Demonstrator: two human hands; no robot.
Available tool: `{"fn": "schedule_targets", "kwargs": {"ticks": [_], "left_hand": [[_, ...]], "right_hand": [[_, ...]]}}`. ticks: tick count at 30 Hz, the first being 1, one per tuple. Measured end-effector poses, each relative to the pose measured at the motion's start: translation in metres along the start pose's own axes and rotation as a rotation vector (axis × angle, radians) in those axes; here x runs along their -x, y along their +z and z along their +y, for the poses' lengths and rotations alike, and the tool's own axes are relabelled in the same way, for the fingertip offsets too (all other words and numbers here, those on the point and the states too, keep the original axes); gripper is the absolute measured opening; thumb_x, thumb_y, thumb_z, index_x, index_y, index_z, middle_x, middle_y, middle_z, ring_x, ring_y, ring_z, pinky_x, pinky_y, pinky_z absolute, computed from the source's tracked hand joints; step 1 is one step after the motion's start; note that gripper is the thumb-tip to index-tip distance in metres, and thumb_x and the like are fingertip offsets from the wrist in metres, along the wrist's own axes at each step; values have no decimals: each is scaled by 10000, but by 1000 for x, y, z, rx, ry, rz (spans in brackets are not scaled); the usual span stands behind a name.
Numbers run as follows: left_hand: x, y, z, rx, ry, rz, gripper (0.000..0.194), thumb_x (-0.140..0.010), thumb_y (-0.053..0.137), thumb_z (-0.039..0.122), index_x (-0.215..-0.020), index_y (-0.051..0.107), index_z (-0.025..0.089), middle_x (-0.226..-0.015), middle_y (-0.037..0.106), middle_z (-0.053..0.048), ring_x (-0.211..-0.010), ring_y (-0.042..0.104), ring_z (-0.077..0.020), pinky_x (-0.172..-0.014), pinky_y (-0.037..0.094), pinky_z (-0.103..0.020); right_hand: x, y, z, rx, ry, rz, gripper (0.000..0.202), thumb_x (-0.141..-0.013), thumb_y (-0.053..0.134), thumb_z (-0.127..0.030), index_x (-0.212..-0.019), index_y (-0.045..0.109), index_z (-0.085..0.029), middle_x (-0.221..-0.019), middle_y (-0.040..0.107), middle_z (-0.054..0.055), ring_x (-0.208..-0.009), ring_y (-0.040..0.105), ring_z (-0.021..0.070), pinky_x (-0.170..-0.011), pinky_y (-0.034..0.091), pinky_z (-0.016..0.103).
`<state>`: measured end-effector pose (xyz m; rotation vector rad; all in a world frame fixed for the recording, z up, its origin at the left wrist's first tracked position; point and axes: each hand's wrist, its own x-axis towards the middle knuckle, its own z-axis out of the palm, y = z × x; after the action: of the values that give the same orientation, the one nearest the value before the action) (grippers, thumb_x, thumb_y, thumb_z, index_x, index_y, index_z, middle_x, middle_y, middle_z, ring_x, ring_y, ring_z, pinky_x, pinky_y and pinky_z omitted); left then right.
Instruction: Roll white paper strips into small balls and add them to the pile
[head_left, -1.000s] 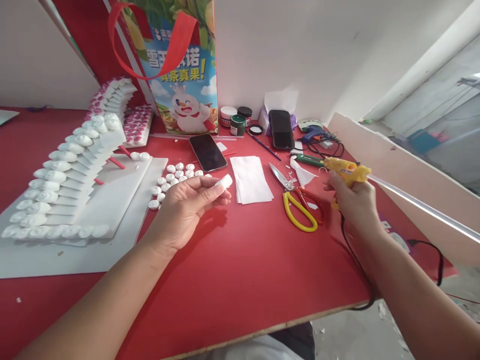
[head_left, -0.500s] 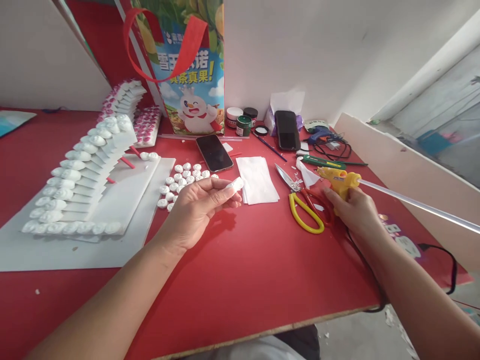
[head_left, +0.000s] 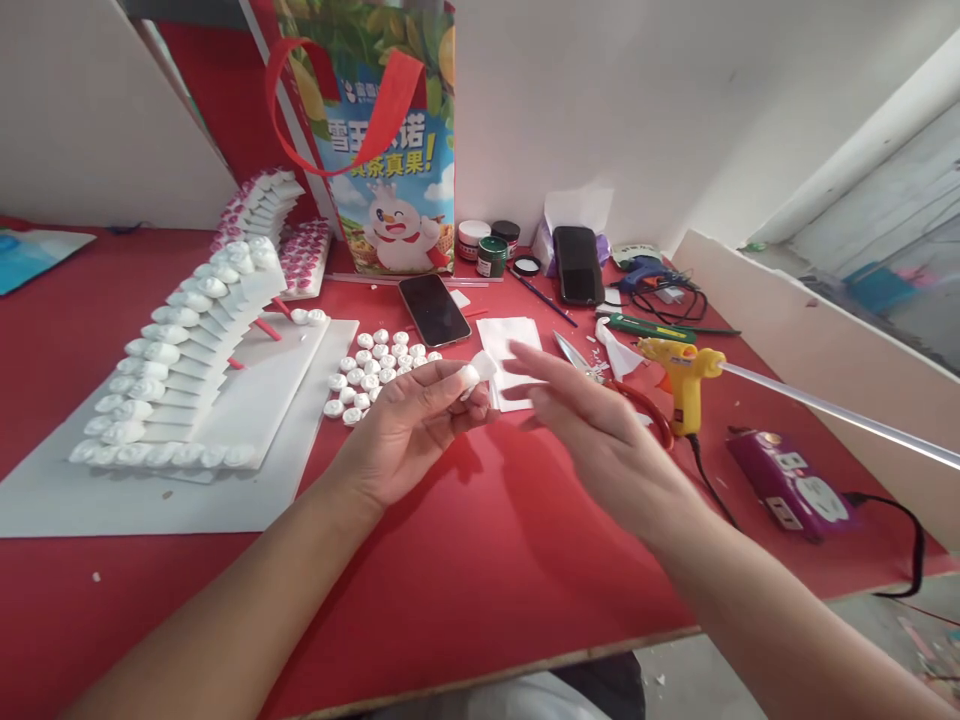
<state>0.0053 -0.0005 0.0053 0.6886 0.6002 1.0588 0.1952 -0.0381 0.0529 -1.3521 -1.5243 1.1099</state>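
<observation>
Between thumb and fingers, my left hand (head_left: 409, 425) pinches a small rolled white paper flower (head_left: 484, 368), its loose end sticking out to the right. My right hand (head_left: 607, 440), slightly blurred, is just right of it with fingers stretched out and nothing in them. Behind that hand, a yellow hot glue gun (head_left: 684, 388) rests on the table with a long clear glue stick in its back. Scissors (head_left: 574, 352) lie partly hidden by my right hand. Several finished white paper flowers (head_left: 367, 368) are grouped beyond my left hand, beside a stack of white paper sheets (head_left: 510, 333).
At left, a white arched model (head_left: 187, 345) edged with paper flowers stands on a white board (head_left: 45, 510). A phone (head_left: 433, 310), a second phone (head_left: 577, 265), paint jars (head_left: 492, 257) and a gift bag (head_left: 397, 200) line the back. A purple power socket (head_left: 791, 485) sits at right.
My right hand has let go of the glue gun, which now stands on the table, and has moved left toward the paper flower. My left hand still holds the flower.
</observation>
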Motion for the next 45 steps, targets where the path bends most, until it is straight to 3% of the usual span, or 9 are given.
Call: {"fn": "schedule_targets", "kwargs": {"ticks": [3, 8, 14, 23, 37, 45], "left_hand": [[0, 0, 2, 17, 25, -17, 129, -815, 838, 301, -822, 780, 186, -761, 693, -2, -721, 619, -101, -815, 566, -255], [-2, -5, 3, 9, 32, -41, 125, -850, 810, 278, -845, 792, 155, -792, 699, -17, -757, 637, -101, -834, 572, -243], [-4, -6, 0, 15, -1, -17, 141, -822, 836, 256, -902, 810, 142, -793, 723, -17, -762, 659, -99, -873, 586, -250], [-5, -4, -1, -10, -35, 32, 161, -771, 873, 235, -886, 821, 135, -801, 748, -28, -745, 666, -97, -787, 597, -221], [-5, -3, 0, 43, -90, 53, 199, -718, 915, 256, -808, 805, 117, -773, 750, -35, -696, 679, -98, -762, 600, -213], [-3, -1, 1, 44, -118, 68, 194, -730, 905, 254, -742, 775, 111, -707, 714, -29, -647, 646, -92, -695, 594, -208]], "right_hand": [[-25, 24, 8, -323, 74, -147, 435, -884, 551, -129, -1269, 728, -227, -1085, 758, 46, -990, 694, 162, -930, 561, 323], [-27, 38, 24, -426, -26, -70, 359, -854, 566, -95, -1074, 810, -240, -1053, 755, 16, -987, 683, 150, -946, 556, 307], [-29, 35, 41, -296, -219, 12, 447, -849, 533, -57, -1093, 815, -303, -1086, 740, 9, -1073, 688, 171, -955, 565, 323], [-33, 28, 54, -64, -374, 27, 537, -863, 438, -33, -1201, 780, -273, -1141, 698, 48, -974, 686, 158, -871, 587, 347], [-34, 25, 52, 68, -570, 34, 623, -879, 417, 39, -1291, 736, -303, -1056, 657, 52, -885, 650, 126, -785, 593, 297], [-37, 16, 55, 387, -856, 81, 565, -945, 423, 1, -1372, 657, -286, -1091, 675, 88, -965, 683, 165, -787, 600, 326]]}}
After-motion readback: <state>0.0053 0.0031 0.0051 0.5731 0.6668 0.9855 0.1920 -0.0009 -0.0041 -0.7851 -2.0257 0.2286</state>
